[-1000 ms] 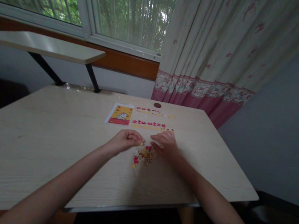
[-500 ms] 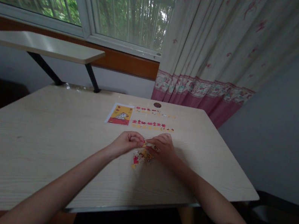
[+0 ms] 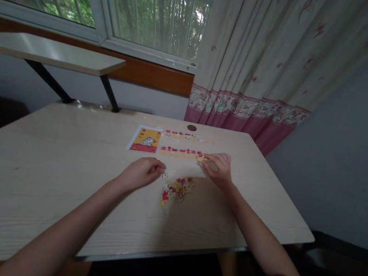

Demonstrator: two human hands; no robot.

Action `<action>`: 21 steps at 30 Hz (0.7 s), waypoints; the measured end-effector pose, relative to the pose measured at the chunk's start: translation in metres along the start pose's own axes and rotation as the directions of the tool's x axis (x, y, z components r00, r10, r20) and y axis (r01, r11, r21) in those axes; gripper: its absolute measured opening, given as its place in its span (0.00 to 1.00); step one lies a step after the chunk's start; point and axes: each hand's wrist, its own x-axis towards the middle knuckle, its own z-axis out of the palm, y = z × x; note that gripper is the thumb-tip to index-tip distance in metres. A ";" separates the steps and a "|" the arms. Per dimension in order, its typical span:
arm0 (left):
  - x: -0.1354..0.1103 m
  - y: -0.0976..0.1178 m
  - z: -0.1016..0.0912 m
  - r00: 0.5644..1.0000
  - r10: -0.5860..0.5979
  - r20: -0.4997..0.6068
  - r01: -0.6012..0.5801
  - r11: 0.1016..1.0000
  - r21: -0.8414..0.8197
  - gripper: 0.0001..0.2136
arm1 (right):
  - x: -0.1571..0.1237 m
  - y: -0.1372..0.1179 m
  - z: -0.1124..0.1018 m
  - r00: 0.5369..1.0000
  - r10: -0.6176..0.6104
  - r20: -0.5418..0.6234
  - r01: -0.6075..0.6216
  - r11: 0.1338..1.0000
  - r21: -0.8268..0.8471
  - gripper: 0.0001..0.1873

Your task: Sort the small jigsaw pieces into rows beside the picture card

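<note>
My left hand (image 3: 141, 172) is closed, its thumb and fingers pinched together at a small white jigsaw piece (image 3: 164, 175) with dark marks. My right hand (image 3: 218, 168) reaches to the right end of the nearer rows, pinching a yellow and red jigsaw piece (image 3: 199, 158) just over the table. Beside it run a row of red pieces (image 3: 182, 150) and a row of yellow pieces (image 3: 176, 155). Between my forearms lies a loose pile of mixed jigsaw pieces (image 3: 178, 189) in red, yellow and white.
A picture sheet (image 3: 146, 140) showing a white animal on yellow and red lies left of the rows. Two farther rows of pieces (image 3: 181, 133) sit near the cable hole (image 3: 191, 128). A raised shelf (image 3: 50, 52) on black brackets stands at the table's (image 3: 60, 159) back left.
My hands have separated. The right one moved away and to the right with the yellow and red piece, up to the rows. My left drew slightly left, and a white piece now shows at its fingertips.
</note>
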 end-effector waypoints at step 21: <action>0.000 0.001 0.002 0.998 0.017 0.066 -0.027 0.988 0.155 0.11 | 0.001 0.009 -0.002 0.996 -0.047 0.070 0.048 0.999 -0.007 0.10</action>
